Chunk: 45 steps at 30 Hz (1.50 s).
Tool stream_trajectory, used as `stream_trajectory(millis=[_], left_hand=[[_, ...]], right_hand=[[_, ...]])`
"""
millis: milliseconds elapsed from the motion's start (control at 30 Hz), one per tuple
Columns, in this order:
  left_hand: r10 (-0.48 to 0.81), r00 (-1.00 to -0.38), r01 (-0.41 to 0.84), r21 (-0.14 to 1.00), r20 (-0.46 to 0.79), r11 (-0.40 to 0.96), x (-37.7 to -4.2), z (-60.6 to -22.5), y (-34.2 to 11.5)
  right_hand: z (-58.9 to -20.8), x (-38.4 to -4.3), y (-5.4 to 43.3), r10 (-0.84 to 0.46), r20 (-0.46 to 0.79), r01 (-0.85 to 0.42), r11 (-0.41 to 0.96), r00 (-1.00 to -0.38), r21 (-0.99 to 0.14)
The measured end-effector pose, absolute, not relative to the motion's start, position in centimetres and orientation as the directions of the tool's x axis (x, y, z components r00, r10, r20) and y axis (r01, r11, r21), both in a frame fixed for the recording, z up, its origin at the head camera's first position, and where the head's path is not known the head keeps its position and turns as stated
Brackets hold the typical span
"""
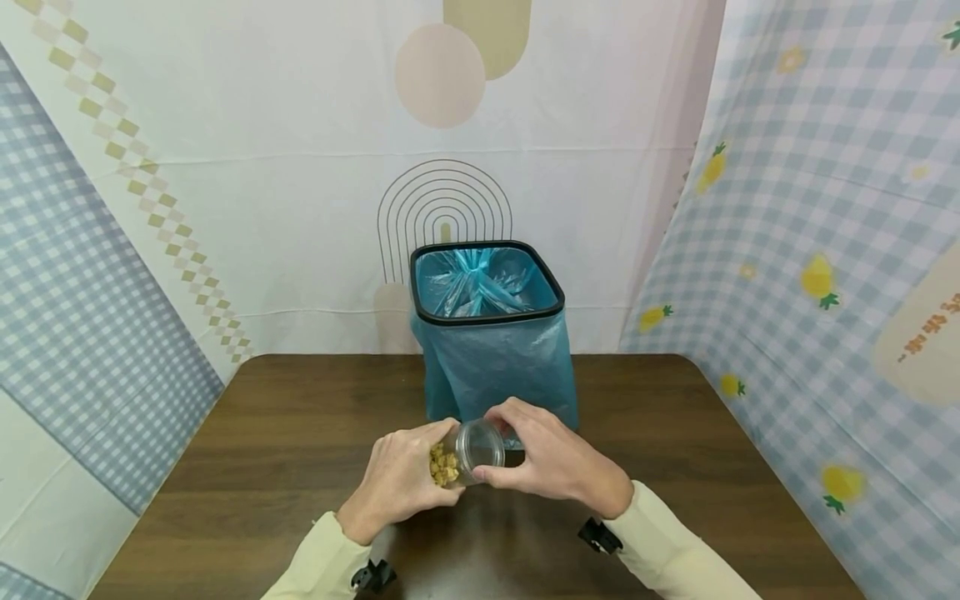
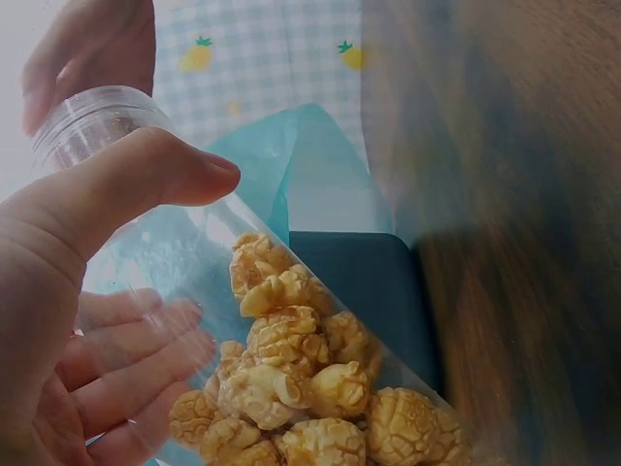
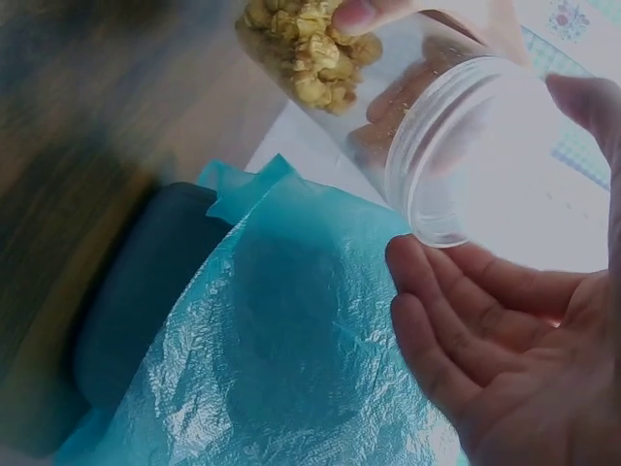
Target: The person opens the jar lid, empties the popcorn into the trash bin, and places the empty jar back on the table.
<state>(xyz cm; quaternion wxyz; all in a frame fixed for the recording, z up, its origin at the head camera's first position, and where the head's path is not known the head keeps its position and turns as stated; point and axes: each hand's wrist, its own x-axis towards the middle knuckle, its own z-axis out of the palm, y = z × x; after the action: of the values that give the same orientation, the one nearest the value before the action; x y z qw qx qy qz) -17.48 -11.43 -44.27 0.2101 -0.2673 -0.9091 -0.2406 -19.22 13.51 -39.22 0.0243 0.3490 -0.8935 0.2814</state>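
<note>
A clear plastic jar [image 1: 467, 477] lies tilted on its side between the two hands, above the table. Caramel popcorn [image 2: 291, 379] is gathered toward its base. Around the jar's body my left hand [image 1: 405, 471] curls, thumb on one side and fingers on the other. My right hand [image 1: 551, 458] is at the clear lid [image 3: 432, 155], with thumb and fingertips on opposite sides of its edge. Glare washes out the lid's face in the right wrist view.
Just beyond the hands stands a bin [image 1: 487, 318] with a black rim and a blue plastic bag [image 1: 498, 358] lining it and hanging over its outside. Under it is the dark wooden table [image 1: 300, 433]. Patterned cloth [image 1: 315, 217] hangs behind and at both sides.
</note>
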Motion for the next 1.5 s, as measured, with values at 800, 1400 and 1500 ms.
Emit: stream_trajectory(millis=[800,1400,1500], left_hand=[[0.378,-0.774,0.582,0.335,0.508,0.741,-17.2,-44.3,-11.3],[0.357,-0.767,0.570,0.313,0.533,0.759,-17.5,-44.1,-12.1],[0.339,-0.777,0.550,0.310,0.530,0.775,-17.5,-44.1,-12.8]], right_hand=[[-39.2,-18.4,13.2,-0.528,0.247,-0.575,0.657,-0.812,-0.488],[-38.2,-19.0,15.3,-0.707,0.399,-0.812,0.487,-0.583,-0.322],[-38.0,-19.1,16.4,-0.701,0.384,-0.800,0.520,-0.600,-0.300]])
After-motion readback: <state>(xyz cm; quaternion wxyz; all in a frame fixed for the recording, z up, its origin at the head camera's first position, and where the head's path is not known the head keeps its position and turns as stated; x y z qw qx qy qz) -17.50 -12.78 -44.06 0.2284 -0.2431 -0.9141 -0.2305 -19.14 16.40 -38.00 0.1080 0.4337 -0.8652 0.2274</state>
